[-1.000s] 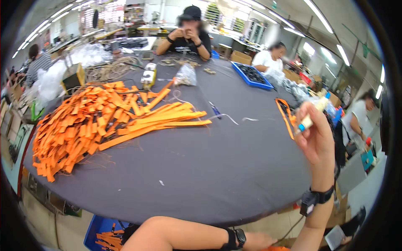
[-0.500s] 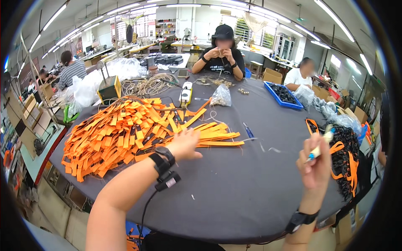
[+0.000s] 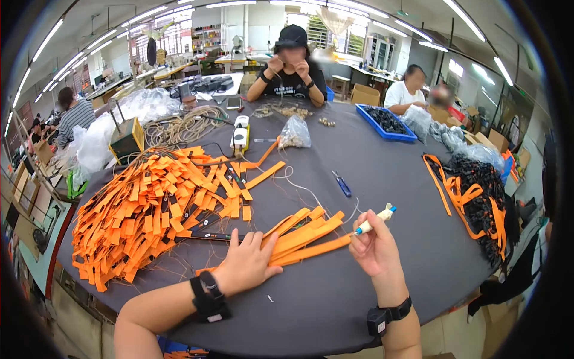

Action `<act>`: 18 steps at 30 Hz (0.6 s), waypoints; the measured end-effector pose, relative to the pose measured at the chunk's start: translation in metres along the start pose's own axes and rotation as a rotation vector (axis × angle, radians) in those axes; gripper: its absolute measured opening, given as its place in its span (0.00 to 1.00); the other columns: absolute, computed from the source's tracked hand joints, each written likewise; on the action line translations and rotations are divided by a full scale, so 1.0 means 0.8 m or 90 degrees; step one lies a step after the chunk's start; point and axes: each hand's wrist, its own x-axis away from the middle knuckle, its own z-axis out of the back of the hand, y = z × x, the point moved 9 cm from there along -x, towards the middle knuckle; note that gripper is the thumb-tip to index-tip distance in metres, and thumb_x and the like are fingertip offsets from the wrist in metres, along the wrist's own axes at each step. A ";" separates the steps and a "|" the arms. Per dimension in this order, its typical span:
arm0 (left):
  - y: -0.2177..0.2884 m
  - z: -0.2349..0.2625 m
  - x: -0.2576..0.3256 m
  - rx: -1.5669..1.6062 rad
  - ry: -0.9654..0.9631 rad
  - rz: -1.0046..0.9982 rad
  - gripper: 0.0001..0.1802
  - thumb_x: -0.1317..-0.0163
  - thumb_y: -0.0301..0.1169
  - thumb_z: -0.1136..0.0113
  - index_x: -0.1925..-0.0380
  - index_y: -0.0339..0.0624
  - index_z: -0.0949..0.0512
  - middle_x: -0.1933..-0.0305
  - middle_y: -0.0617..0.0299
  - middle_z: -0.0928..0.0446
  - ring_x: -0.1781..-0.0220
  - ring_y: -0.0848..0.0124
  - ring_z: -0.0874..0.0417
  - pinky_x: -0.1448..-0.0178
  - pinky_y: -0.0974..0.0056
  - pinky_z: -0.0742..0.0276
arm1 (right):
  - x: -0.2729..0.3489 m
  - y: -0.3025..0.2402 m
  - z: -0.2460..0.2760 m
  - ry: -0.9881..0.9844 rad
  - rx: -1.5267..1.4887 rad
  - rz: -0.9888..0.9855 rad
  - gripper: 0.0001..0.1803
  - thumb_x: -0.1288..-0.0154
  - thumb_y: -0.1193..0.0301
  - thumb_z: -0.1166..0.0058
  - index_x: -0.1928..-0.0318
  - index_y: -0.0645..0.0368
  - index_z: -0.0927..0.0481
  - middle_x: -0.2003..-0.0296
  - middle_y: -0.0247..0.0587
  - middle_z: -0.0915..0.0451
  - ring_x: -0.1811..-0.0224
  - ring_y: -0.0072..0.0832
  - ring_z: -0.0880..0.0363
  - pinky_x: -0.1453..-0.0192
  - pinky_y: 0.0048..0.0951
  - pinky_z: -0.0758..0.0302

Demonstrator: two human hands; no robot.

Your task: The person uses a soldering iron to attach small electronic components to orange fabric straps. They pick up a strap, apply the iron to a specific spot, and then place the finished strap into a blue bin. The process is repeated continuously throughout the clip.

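Observation:
My left hand [image 3: 245,266] lies with fingers spread on a loose bundle of orange straps [image 3: 308,236] in front of me. These flat straps fan out to the right, beside a large heap of similar orange straps [image 3: 140,215]. In my right hand [image 3: 378,254] is a small cream-coloured tube [image 3: 378,220] with blue at both ends, gripped between thumb and fingers. Its blue nozzle points left, close to the tip of the nearest strap; whether they touch I cannot tell. Beyond the strap ends lie small blue-handled snips [image 3: 341,183].
A clear bag of small parts [image 3: 295,133], a white power strip [image 3: 240,134] and coiled cord [image 3: 182,125] sit farther back. On the right are a blue tray [image 3: 385,122] of black pieces and a black-and-orange pile [image 3: 472,197]. A co-worker [image 3: 292,75] sits opposite.
My right hand has swung left with the tube, from beside the black pile to the strap ends. My left hand has come nearer, and the strap bundle lies closer to me.

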 end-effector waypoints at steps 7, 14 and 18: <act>-0.047 0.052 0.052 0.177 -0.023 0.092 0.39 0.47 0.49 0.28 0.38 0.42 0.28 0.49 0.50 0.29 0.46 0.53 0.26 0.40 0.49 0.31 | -0.011 0.060 -0.002 0.033 0.112 -0.036 0.13 0.27 0.61 0.46 0.65 0.56 0.23 0.81 0.30 0.28 0.80 0.24 0.27 0.75 0.25 0.30; -0.063 0.038 0.041 0.246 0.085 0.102 0.20 0.50 0.29 0.29 0.55 0.41 0.19 0.60 0.57 0.27 0.53 0.55 0.25 0.48 0.55 0.28 | -0.009 0.114 0.001 -0.074 0.225 -0.111 0.11 0.26 0.63 0.47 0.63 0.57 0.23 0.73 0.34 0.23 0.73 0.23 0.23 0.66 0.28 0.24; -0.062 0.055 0.044 0.149 0.155 0.068 0.18 0.54 0.24 0.30 0.59 0.39 0.18 0.59 0.55 0.25 0.54 0.55 0.25 0.50 0.54 0.30 | -0.035 0.124 0.003 -0.068 0.192 -0.076 0.13 0.27 0.62 0.45 0.63 0.59 0.23 0.71 0.36 0.21 0.72 0.21 0.21 0.67 0.24 0.24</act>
